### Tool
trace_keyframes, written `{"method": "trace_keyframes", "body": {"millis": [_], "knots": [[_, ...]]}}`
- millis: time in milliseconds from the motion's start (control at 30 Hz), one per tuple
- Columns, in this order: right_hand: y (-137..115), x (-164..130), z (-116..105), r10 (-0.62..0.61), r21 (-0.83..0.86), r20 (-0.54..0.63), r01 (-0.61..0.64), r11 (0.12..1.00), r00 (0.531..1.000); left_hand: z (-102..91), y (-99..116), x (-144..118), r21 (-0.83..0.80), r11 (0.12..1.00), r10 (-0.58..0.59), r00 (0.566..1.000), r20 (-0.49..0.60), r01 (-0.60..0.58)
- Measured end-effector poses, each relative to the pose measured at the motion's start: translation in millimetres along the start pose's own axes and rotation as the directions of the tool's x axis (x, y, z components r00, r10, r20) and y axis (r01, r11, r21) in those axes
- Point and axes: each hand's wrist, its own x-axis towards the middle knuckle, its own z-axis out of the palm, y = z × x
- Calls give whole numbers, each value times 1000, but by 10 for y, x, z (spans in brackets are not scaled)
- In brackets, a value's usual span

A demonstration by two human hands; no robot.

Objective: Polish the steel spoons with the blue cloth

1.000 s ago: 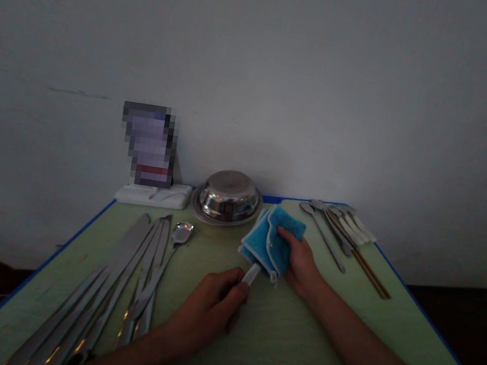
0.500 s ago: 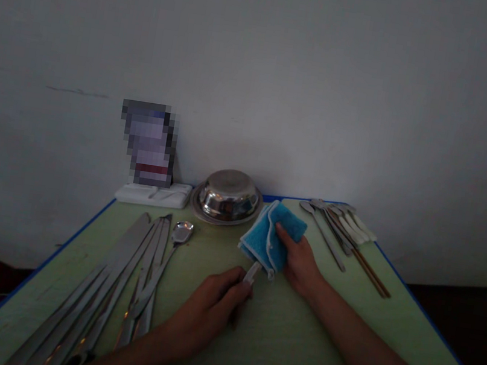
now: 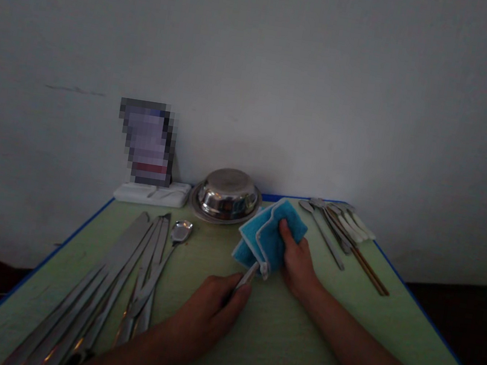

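My left hand [image 3: 212,312] is closed around the pale, slim handle [image 3: 248,276] of a piece of cutlery. The far end of that cutlery is hidden inside a folded blue cloth [image 3: 271,235] with white edging, so its kind cannot be made out. My right hand [image 3: 299,264] grips the cloth, thumb pressed on top, just beyond the left hand. Both hands are above the middle of the green table [image 3: 274,346].
On the left lie several long metal knives [image 3: 117,261] and a spoon [image 3: 181,232]. An upturned steel bowl [image 3: 228,195] stands by the wall, beside a blurred upright screen [image 3: 148,147] on a white base [image 3: 153,193]. Spoons, brown chopsticks [image 3: 370,271] and white-handled cutlery [image 3: 351,223] lie right.
The cloth has shifted and fanned out a little around the cutlery, its folds further apart. My left hand has turned slightly and moved a bit lower and left.
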Motion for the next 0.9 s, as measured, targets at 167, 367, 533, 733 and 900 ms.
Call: {"method": "trace_keyframes", "body": {"millis": [167, 367, 533, 733, 900], "knots": [[-16, 27, -10, 15, 41, 63, -17, 999, 998, 9, -12, -22, -114, 993, -39, 999, 16, 40], [-73, 32, -25, 29, 79, 158, -42, 996, 987, 25, -46, -15, -162, 985, -55, 998, 5, 55], [-85, 46, -54, 34, 82, 132, -45, 996, 991, 4, 6, -16, -111, 993, -38, 999, 27, 41], [-69, 50, -58, 33, 95, 80, -40, 995, 996, -3, 24, -26, -132, 990, -42, 998, 45, 48], [-67, 42, -48, 48, 92, 99, -57, 994, 994, 11, -39, 12, -317, 946, -84, 996, -23, 72]]}}
